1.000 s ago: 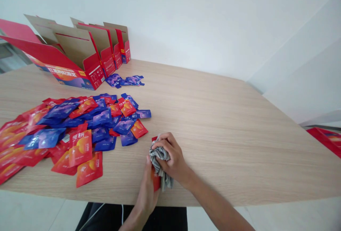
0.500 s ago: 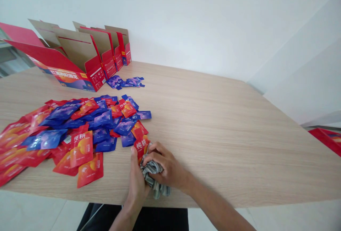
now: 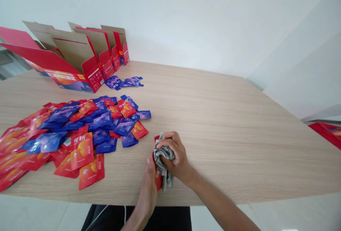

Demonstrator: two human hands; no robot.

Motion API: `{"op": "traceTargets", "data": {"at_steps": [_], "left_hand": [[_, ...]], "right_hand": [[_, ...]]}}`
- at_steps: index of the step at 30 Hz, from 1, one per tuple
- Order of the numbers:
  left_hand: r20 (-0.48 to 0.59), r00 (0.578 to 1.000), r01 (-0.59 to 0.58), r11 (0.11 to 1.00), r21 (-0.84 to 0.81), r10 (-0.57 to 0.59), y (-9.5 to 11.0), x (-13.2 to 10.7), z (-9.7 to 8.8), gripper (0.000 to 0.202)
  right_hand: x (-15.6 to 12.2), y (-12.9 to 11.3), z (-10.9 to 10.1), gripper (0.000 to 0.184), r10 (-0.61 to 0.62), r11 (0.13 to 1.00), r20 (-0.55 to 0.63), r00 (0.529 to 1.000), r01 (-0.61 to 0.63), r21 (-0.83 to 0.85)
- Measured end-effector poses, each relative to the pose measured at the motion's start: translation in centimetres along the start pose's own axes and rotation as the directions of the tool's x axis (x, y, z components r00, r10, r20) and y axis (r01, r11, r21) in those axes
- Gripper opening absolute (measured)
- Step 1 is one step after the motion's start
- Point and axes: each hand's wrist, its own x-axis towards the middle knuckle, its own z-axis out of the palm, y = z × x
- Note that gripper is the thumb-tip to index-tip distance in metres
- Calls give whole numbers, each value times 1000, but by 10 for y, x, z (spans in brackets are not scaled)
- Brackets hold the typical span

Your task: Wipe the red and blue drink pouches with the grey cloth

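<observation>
Near the table's front edge, my left hand (image 3: 149, 181) is closed on a red pouch (image 3: 158, 181), gripping it along its left side. My right hand (image 3: 174, 154) holds a bunched grey striped cloth (image 3: 163, 154) and presses it against the pouch. The cloth covers most of the pouch's face; only its top corner and lower part show red. To the left lies a heap of red and blue pouches (image 3: 101, 119), with a red pouch (image 3: 82, 150) at its near side.
Several open red cartons (image 3: 93, 78) stand at the back left against the white wall. A few blue pouches (image 3: 125, 81) lie beside them. At the far right a red box edge (image 3: 325, 135) shows beyond the wooden table (image 3: 226, 124).
Both hands have moved right with the pouch and cloth, away from the heap. The cloth now hides more of the pouch's upper face. The view has shifted slightly.
</observation>
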Motion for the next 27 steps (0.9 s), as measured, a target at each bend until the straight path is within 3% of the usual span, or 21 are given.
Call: {"op": "traceTargets", "data": {"at_steps": [4, 8, 12, 14, 15, 17, 19, 21, 23, 27], "left_hand": [[138, 989, -67, 988, 141, 48, 20, 0, 8, 29], [134, 991, -50, 965, 259, 15, 55, 6, 13, 34], [142, 978, -197, 888, 415, 151, 97, 31, 5, 42], [174, 946, -324, 755, 570, 274, 124, 55, 6, 47], [210, 916, -391, 637, 665, 342, 137, 70, 9, 51], [301, 856, -454, 331, 827, 421, 162, 101, 18, 61], [329, 855, -375, 40, 926, 402, 180, 132, 26, 64], [304, 873, -305, -61, 951, 380, 191, 157, 31, 66], [268, 894, -251, -95, 963, 360, 195, 175, 31, 71], [221, 915, -158, -205, 966, 338, 195, 193, 20, 84]], "right_hand": [[1, 0, 0, 13, 20, 1000, -123, 992, -22, -14], [3, 0, -3, 12, 95, 995, -217, 971, -88, 40], [9, 3, -9, 8, 215, 976, -335, 917, -187, 116], [11, 6, -12, 7, 255, 966, -366, 895, -215, 146], [12, 8, -13, 7, 269, 961, -376, 886, -225, 158], [13, 11, -14, 7, 299, 953, -383, 874, -251, 171], [13, 12, -13, 8, 316, 947, -368, 875, -268, 175], [13, 13, -11, 7, 313, 948, -348, 884, -267, 174], [13, 13, -9, 7, 302, 951, -333, 893, -258, 171], [14, 12, -10, 8, 293, 953, -321, 901, -249, 171]]}}
